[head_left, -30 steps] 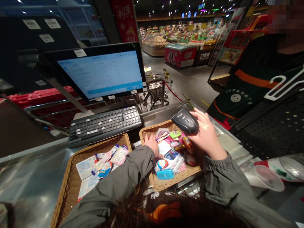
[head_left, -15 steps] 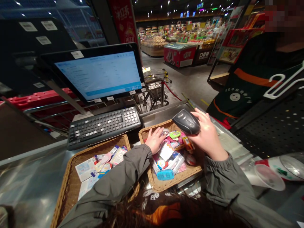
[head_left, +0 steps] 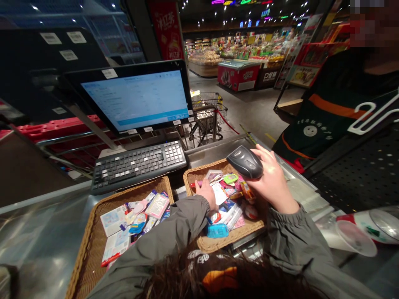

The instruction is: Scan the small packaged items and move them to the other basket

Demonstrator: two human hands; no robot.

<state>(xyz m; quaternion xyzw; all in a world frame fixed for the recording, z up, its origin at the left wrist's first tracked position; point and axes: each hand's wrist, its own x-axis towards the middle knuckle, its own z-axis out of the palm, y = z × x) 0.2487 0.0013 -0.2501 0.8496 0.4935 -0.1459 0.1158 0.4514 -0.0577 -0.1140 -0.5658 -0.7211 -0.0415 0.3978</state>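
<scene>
My right hand is wrapped round a black barcode scanner, held above the far right side of a wicker basket. Inside that basket, my left hand reaches down at the left with its fingers apart, close to a small red item. Small packaged goods lie around it: a bright green piece, a white card and a blue packet. A second wicker basket on the left holds several more packets, among them a pinkish box partly beside my sleeve.
Behind the baskets stand a black keyboard and a lit monitor on the metal counter. Clear plastic cups lie at the right. Another person in a dark apron stands across the counter, near white hangers.
My left hand has shifted slightly down and to the right within the basket, uncovering a small framed item at the back. The scanner stays nearly still in my right hand.
</scene>
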